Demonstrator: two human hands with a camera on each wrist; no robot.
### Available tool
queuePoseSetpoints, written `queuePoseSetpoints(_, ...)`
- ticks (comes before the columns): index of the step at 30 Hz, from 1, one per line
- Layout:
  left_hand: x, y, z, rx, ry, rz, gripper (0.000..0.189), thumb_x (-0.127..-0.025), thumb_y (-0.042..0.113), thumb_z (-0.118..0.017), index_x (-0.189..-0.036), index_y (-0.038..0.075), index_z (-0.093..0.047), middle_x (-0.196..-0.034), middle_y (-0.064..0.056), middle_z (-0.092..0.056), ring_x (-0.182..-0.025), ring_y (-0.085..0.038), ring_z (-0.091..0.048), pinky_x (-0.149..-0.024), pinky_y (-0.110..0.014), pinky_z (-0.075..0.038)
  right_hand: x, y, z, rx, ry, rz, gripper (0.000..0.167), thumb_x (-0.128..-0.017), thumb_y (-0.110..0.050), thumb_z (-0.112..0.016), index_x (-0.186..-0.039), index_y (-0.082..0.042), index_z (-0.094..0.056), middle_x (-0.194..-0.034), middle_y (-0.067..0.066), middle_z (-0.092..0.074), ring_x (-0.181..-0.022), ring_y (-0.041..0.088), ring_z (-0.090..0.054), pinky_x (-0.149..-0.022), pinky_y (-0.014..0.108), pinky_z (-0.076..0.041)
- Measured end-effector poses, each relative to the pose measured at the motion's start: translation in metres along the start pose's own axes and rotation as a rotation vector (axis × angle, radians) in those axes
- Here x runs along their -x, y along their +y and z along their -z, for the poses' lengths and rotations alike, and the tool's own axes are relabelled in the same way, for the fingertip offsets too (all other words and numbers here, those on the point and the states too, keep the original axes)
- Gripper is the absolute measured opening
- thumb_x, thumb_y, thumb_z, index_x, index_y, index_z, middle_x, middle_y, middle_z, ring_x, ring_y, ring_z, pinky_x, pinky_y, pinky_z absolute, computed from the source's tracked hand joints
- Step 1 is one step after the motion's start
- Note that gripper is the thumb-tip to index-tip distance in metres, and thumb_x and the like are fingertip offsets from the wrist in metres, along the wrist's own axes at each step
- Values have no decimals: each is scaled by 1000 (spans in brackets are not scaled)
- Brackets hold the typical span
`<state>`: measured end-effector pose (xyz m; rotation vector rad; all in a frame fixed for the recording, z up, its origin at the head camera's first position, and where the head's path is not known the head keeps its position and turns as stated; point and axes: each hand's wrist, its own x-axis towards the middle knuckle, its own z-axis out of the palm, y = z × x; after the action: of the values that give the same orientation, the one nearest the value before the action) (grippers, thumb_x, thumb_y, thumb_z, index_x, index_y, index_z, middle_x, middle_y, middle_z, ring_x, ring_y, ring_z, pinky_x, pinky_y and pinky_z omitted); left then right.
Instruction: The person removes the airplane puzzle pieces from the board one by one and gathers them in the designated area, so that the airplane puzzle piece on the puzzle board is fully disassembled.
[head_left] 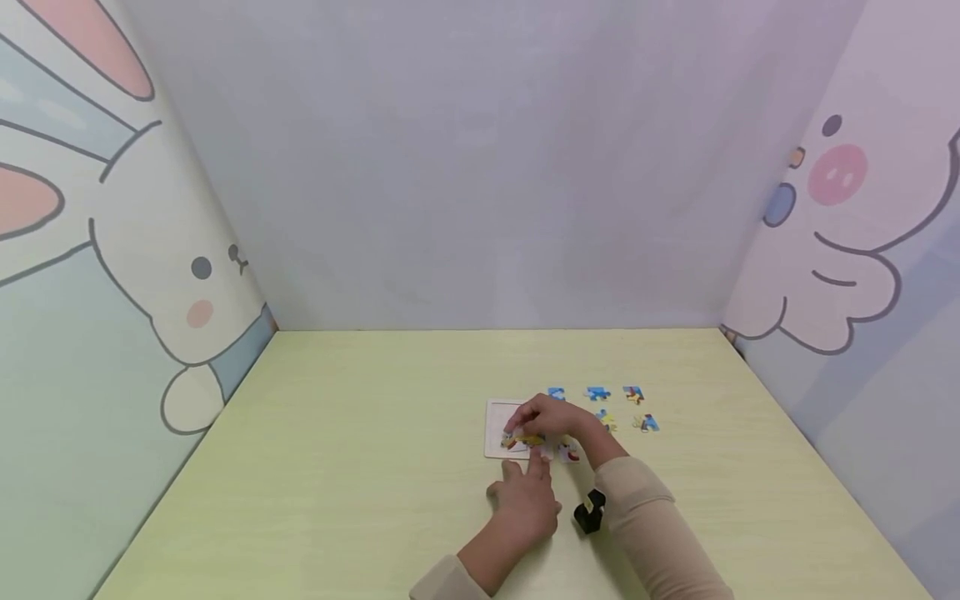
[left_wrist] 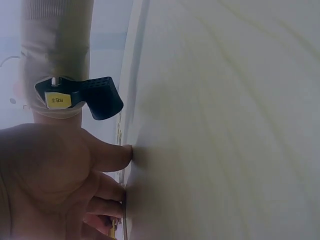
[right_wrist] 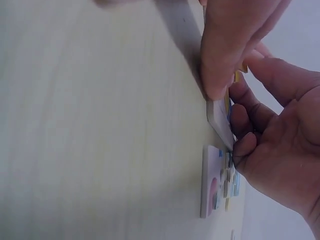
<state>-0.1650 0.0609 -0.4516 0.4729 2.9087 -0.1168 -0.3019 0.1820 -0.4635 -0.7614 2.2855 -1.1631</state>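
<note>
A square puzzle board with a pale rim lies on the table, with colourful jigsaw pieces inside its near part. Over it my right hand bends down, thumb and fingers pinching a yellow puzzle piece that the fingers mostly hide. My left hand is spread at the board's near edge, its fingertips touching the rim. In the left wrist view the left fingers reach out fairly straight. Beside the board, close to the right wrist, lies a loose piece with pink and red on it.
More loose pieces lie right of the board, among them a blue one, a blue and red one and another. A black camera mount sits at the right wrist. Walls enclose the pale table at back and sides.
</note>
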Motion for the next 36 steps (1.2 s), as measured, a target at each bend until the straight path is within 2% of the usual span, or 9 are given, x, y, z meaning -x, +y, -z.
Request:
queuePoseSetpoints(4,0,2,-1,13,3,13,62,-94,52,-62,-148,24,-51,-155,7,-40,-125,-39,-47,-68,-55,-54,0,-1,1,-22,-41,4,28,-94,5,-54,-114,2,-73,-70,-4,-50,-60,10,-37,-61,25,-35)
queuePoseSetpoints(7,-2,2,-2,19,11,27,62,-94,52,-63,-148,25,-51,-155,7,-40,-124,-38,-47,-68,-55,-54,-1,0,0,-21,-32,25,29,-93,6,-53,-114,3,-73,-71,-4,-53,-59,9,-37,-60,24,-36)
queuePoseSetpoints(11,-4,2,-2,22,17,47,63,-93,53,-63,-148,26,-50,-155,8,-41,-123,-35,-47,-66,-53,-53,0,2,-1,-54,61,18,24,-94,3,-55,-110,4,-72,-80,0,-64,-66,10,-48,-64,26,-43)
queuePoseSetpoints(15,-3,2,-1,31,24,52,63,-92,53,-65,-148,26,-51,-153,7,-42,-121,-34,-47,-65,-52,-53,5,0,0,-110,186,-57,15,-95,-3,-60,-104,1,-72,-91,2,-68,-78,15,-56,-72,31,-47)
queuePoseSetpoints(17,-2,2,-1,41,29,54,63,-91,52,-66,-147,26,-52,-153,6,-43,-120,-34,-48,-66,-53,-54,9,-3,1,-124,220,-67,12,-95,-6,-63,-102,-1,-72,-93,1,-69,-81,16,-59,-74,33,-48)
queuePoseSetpoints(21,0,4,1,72,41,65,64,-90,52,-68,-145,24,-54,-151,5,-45,-120,-35,-48,-68,-56,-54,16,-8,4,-179,253,-17,13,-95,-4,-62,-102,3,-71,-93,3,-70,-83,18,-62,-80,43,-52)
queuePoseSetpoints(25,1,5,2,87,47,67,64,-89,53,-67,-144,22,-55,-151,4,-45,-118,-36,-48,-68,-57,-54,20,-9,6,-219,274,33,14,-96,-1,-60,-103,7,-70,-94,5,-70,-87,19,-64,-88,52,-51)
queuePoseSetpoints(30,0,3,-1,67,51,59,65,-90,55,-66,-144,22,-55,-151,4,-45,-117,-37,-48,-67,-58,-54,21,-9,6,-228,284,32,14,-96,-3,-61,-102,5,-71,-94,2,-69,-88,18,-63,-89,51,-50)
queuePoseSetpoints(36,-3,3,-6,49,62,49,68,-89,59,-66,-144,21,-54,-151,4,-45,-116,-37,-49,-65,-56,-54,35,-8,6,-246,316,20,12,-96,-6,-64,-101,4,-71,-94,2,-68,-90,20,-62,-88,47,-49)
